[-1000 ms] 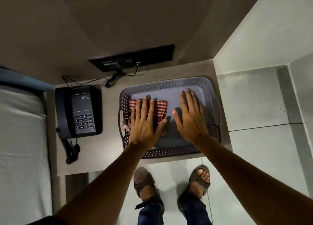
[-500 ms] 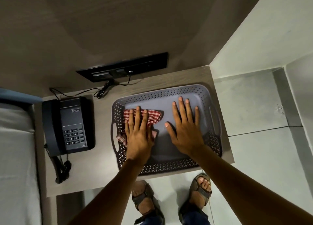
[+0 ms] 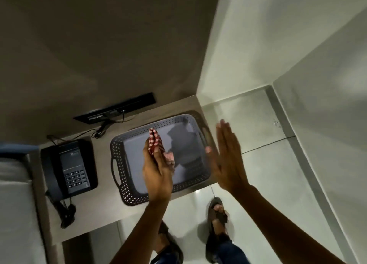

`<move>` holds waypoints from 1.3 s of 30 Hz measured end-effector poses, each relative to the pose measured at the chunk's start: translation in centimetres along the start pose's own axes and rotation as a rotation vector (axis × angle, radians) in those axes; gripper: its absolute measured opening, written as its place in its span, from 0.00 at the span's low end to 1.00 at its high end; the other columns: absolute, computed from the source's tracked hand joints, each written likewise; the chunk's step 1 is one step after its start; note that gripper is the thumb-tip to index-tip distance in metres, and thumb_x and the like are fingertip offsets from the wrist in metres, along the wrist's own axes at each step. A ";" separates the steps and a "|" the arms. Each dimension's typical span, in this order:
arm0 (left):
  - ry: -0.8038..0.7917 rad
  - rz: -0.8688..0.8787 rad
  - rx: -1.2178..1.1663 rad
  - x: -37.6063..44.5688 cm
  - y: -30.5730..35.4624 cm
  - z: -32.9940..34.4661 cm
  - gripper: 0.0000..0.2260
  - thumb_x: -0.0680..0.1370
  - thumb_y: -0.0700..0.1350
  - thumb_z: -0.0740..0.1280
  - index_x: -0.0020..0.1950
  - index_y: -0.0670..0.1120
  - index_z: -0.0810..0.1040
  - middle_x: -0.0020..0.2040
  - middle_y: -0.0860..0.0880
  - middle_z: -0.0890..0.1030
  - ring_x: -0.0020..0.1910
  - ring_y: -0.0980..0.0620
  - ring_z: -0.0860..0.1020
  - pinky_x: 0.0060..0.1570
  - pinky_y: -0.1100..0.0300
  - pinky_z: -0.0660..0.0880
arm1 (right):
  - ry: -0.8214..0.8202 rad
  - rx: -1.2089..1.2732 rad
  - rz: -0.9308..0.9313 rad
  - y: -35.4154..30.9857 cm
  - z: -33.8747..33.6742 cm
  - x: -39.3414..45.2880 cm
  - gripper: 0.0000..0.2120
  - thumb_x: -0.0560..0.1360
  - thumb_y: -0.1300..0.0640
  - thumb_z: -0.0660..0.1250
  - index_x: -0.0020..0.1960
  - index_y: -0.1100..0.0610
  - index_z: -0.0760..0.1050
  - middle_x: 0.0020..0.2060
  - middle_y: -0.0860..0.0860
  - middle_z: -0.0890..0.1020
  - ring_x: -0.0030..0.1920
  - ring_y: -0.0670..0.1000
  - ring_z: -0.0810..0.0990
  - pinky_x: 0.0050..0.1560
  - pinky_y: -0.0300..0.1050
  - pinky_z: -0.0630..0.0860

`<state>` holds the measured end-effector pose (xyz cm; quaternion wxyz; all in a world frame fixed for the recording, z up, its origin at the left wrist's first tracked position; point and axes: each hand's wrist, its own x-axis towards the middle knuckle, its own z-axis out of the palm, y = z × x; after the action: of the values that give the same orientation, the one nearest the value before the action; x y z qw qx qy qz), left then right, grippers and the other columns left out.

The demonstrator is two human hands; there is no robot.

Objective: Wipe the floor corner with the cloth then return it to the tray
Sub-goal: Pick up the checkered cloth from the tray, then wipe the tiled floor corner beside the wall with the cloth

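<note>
A red-and-white checked cloth (image 3: 156,142) is gripped in my left hand (image 3: 155,174), lifted above the grey perforated tray (image 3: 119,144). The tray sits on a small wooden bedside table (image 3: 103,216) and holds nothing else that I can see. My right hand (image 3: 228,156) is raised over the tray's right edge, flat, fingers straight, holding nothing. The floor corner (image 3: 267,89) of pale tiles lies beyond the table at the right, where two walls meet.
A black desk telephone (image 3: 69,168) with its cord stands left of the tray. A black socket panel (image 3: 115,109) is on the wall behind. A bed (image 3: 14,204) borders the table's left side. My sandalled feet (image 3: 216,212) stand on the tiled floor.
My left hand closed on the cloth and lifted it off the tray. My right hand rose from the tray floor and shifted right. The view tilted upward.
</note>
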<state>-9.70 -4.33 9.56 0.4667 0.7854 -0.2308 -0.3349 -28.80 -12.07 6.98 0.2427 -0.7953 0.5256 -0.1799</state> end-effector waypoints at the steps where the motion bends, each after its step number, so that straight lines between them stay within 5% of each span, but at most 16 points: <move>1: -0.020 0.013 -0.006 -1.0 1.3 1.0 0.23 0.88 0.54 0.56 0.82 0.49 0.66 0.69 0.44 0.81 0.63 0.54 0.83 0.60 0.62 0.84 | 0.032 -0.009 0.062 1.3 -2.1 -0.4 0.35 0.91 0.44 0.55 0.91 0.60 0.52 0.92 0.56 0.53 0.93 0.55 0.50 0.93 0.54 0.49; 4: -0.079 0.060 0.035 -3.7 4.7 5.1 0.21 0.89 0.51 0.58 0.82 0.48 0.67 0.68 0.48 0.79 0.56 0.62 0.80 0.49 0.83 0.75 | 0.066 -0.069 0.177 6.2 -7.4 -1.9 0.35 0.90 0.43 0.53 0.91 0.59 0.52 0.92 0.54 0.53 0.93 0.52 0.49 0.92 0.50 0.46; 8: -0.156 0.064 -0.023 -6.5 7.5 12.5 0.18 0.89 0.52 0.57 0.80 0.53 0.68 0.65 0.57 0.79 0.60 0.65 0.78 0.60 0.71 0.76 | -0.040 -0.149 0.179 14.2 -10.3 -4.7 0.36 0.91 0.41 0.52 0.92 0.57 0.49 0.93 0.51 0.50 0.92 0.48 0.45 0.93 0.56 0.48; 11: -0.169 0.022 -0.053 -8.5 6.9 19.7 0.13 0.89 0.53 0.58 0.74 0.59 0.69 0.56 0.66 0.78 0.51 0.79 0.79 0.43 0.81 0.76 | -0.066 -0.130 0.168 21.3 -10.4 -5.9 0.37 0.91 0.38 0.49 0.92 0.57 0.50 0.93 0.51 0.51 0.92 0.48 0.46 0.92 0.60 0.51; 13: -0.155 -0.005 -0.058 -9.8 5.2 25.3 0.14 0.89 0.53 0.58 0.74 0.55 0.71 0.53 0.65 0.79 0.46 0.79 0.80 0.37 0.78 0.78 | -0.081 -0.107 0.180 26.9 -10.0 -6.8 0.37 0.91 0.37 0.49 0.92 0.58 0.50 0.92 0.52 0.52 0.93 0.49 0.47 0.92 0.62 0.53; 18: -0.092 -0.124 -0.096 -11.7 1.2 37.5 0.16 0.90 0.49 0.58 0.75 0.44 0.73 0.51 0.58 0.81 0.41 0.77 0.82 0.34 0.78 0.76 | -0.198 -0.143 0.228 40.2 -10.7 -10.1 0.40 0.89 0.36 0.51 0.92 0.56 0.45 0.93 0.52 0.44 0.93 0.52 0.42 0.92 0.62 0.47; 23: -0.094 -0.167 -0.128 -11.0 -2.9 46.9 0.07 0.90 0.45 0.57 0.67 0.50 0.71 0.41 0.64 0.82 0.35 0.78 0.80 0.29 0.79 0.73 | -0.250 -0.301 0.177 49.8 -11.3 -12.1 0.38 0.90 0.39 0.53 0.91 0.59 0.52 0.92 0.57 0.52 0.92 0.58 0.50 0.91 0.67 0.54; 27: -0.134 -0.198 -0.101 -8.9 -7.4 53.4 0.09 0.90 0.44 0.56 0.54 0.53 0.73 0.37 0.57 0.84 0.29 0.63 0.81 0.25 0.65 0.75 | -0.282 -0.304 0.219 54.6 -7.6 -11.6 0.39 0.89 0.36 0.51 0.91 0.59 0.53 0.92 0.57 0.53 0.92 0.57 0.51 0.90 0.67 0.57; 29: -0.180 -0.193 -0.055 -7.4 -10.8 57.3 0.09 0.90 0.45 0.57 0.60 0.44 0.76 0.42 0.47 0.84 0.29 0.59 0.80 0.27 0.60 0.76 | -0.252 -0.272 0.256 57.7 -4.3 -10.8 0.42 0.88 0.33 0.52 0.92 0.58 0.49 0.92 0.55 0.49 0.92 0.53 0.48 0.92 0.63 0.52; 32: -0.194 -0.137 -0.007 -5.2 -15.3 62.5 0.13 0.90 0.47 0.57 0.66 0.39 0.74 0.42 0.52 0.83 0.30 0.65 0.81 0.28 0.66 0.77 | -0.250 -0.229 0.289 62.1 0.5 -10.2 0.44 0.88 0.31 0.53 0.92 0.55 0.42 0.93 0.51 0.43 0.92 0.50 0.42 0.92 0.55 0.43; 35: -0.192 0.037 0.010 -2.3 -18.5 67.6 0.16 0.90 0.45 0.57 0.73 0.38 0.72 0.46 0.50 0.85 0.38 0.66 0.84 0.34 0.71 0.80 | -0.282 -0.247 0.272 66.3 4.9 -9.6 0.45 0.87 0.28 0.52 0.92 0.53 0.40 0.92 0.49 0.39 0.92 0.50 0.40 0.90 0.49 0.34; 39: -0.166 0.275 0.123 0.9 -23.1 75.1 0.18 0.88 0.39 0.61 0.76 0.32 0.72 0.59 0.34 0.86 0.54 0.42 0.89 0.52 0.47 0.87 | -0.270 -0.270 0.303 71.7 8.9 -9.4 0.49 0.86 0.27 0.54 0.92 0.55 0.40 0.93 0.52 0.42 0.93 0.52 0.42 0.92 0.54 0.42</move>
<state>-63.59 -37.80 -36.76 0.4384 0.7433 -0.3937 -0.3168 -81.21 -25.27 -41.81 0.2264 -0.7495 0.6209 0.0386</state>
